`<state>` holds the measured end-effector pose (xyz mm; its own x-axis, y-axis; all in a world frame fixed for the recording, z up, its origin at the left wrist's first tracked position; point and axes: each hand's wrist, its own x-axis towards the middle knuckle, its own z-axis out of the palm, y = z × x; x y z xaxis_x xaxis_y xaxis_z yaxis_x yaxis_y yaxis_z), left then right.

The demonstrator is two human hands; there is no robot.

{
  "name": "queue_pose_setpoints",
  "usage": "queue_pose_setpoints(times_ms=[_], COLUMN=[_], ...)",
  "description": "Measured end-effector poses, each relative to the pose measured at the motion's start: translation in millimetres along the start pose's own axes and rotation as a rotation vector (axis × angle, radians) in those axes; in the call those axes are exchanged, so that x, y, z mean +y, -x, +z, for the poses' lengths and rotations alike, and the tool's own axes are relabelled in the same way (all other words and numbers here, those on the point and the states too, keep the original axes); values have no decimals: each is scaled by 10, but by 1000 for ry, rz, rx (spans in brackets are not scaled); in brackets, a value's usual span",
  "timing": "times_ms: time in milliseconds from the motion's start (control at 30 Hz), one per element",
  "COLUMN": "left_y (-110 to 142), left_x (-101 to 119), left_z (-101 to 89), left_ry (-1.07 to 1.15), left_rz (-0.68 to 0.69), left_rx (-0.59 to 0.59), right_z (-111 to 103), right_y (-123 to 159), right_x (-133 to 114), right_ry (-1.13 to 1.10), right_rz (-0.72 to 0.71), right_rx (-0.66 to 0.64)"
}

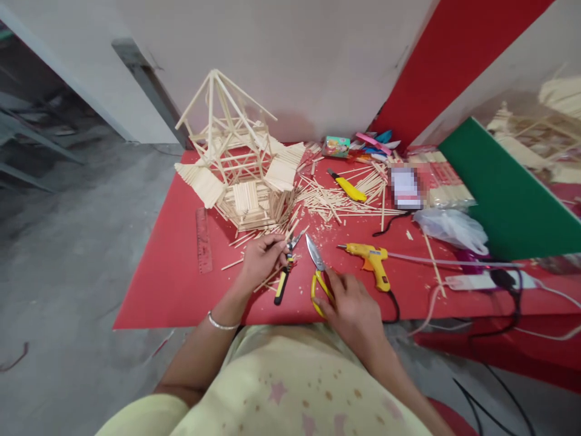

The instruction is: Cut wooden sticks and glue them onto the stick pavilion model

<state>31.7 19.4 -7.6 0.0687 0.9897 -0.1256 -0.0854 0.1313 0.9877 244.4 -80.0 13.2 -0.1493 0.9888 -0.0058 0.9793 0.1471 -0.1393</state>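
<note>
Gripping scissors (319, 261), right hand (353, 304) sits near table edge (172, 325); left hand's (263, 257) hold is unclear.

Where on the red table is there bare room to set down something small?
The widest bare patch of the table lies at the left, between the ruler and the table's left edge. A smaller one lies between the glue gun and the white wire. Toward the wall, it is crowded with the stick model, loose sticks and a yellow knife.
</note>
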Motion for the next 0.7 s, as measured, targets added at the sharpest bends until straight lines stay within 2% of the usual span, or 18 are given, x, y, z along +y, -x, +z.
queue_pose_setpoints(times_ms=[67,133,233,300,367,433,533,600,700], left_y=[15,49,129,187,234,259,260,248,234], left_x=[-26,-36,-11,11,14,-11,-77,-108,-104], left_z=[-38,-89,-189,-276,-371,-459,-541,-560,-549], left_ry=[36,62,81,82,87,100,108,113,129], left_rz=[0,26,50,42,36,43,57,48,36], left_rx=[22,44,78,97,123,145,154,144,121], right_z=[-74,-83,95,281,437,519,526,501,448], right_y=[-121,-289,-512,-602,-644,-646,-590,-528,-420], right_x=[-147,-352,-634,-723,-722,-667,-584,-553,-520], right_ry=[-33,-85,-144,-214,-374,-714,-1216,-1358,-1479], right_rz=[-9,-25,-41,7,52,148,299,327,317], right_rx=[7,-53,-145,-136,-91,-66,-166,-263,-338])
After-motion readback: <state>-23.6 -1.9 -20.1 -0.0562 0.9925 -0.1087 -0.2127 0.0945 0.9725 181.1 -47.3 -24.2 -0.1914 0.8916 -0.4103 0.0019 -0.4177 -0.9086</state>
